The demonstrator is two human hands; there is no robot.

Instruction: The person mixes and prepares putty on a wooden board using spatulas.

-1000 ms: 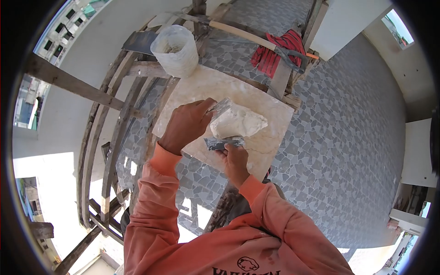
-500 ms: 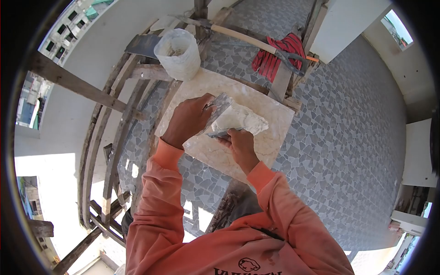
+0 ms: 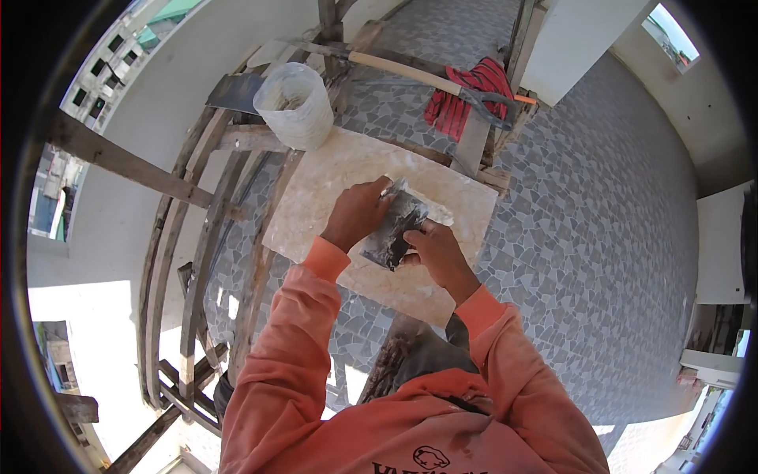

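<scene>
My left hand [image 3: 359, 212] is closed on a thin metal scraper blade [image 3: 396, 188], gripping it near its upper left edge. My right hand [image 3: 440, 254] pinches the right edge of a dark, smeared scraper plate [image 3: 388, 241], thumb on its near face. Both blades meet between the hands and overlap, so their exact border is hard to make out. White putty [image 3: 436, 208] shows behind the plate, on its far right side. Below the hands lies a beige marble-look board [image 3: 316, 189] with white specks on it.
A translucent plastic bucket [image 3: 296, 110], smeared inside, stands at the board's far left corner beside a dark flat sheet [image 3: 234, 92]. A wooden-handled tool [image 3: 410, 71] and a red striped cloth [image 3: 446, 114] lie beyond. Timber scaffolding [image 3: 213, 229] runs along the left.
The blades have tilted, so a dark smeared face now shows where white putty was in view. Both hands have shifted slightly lower, the right one also to the right.
</scene>
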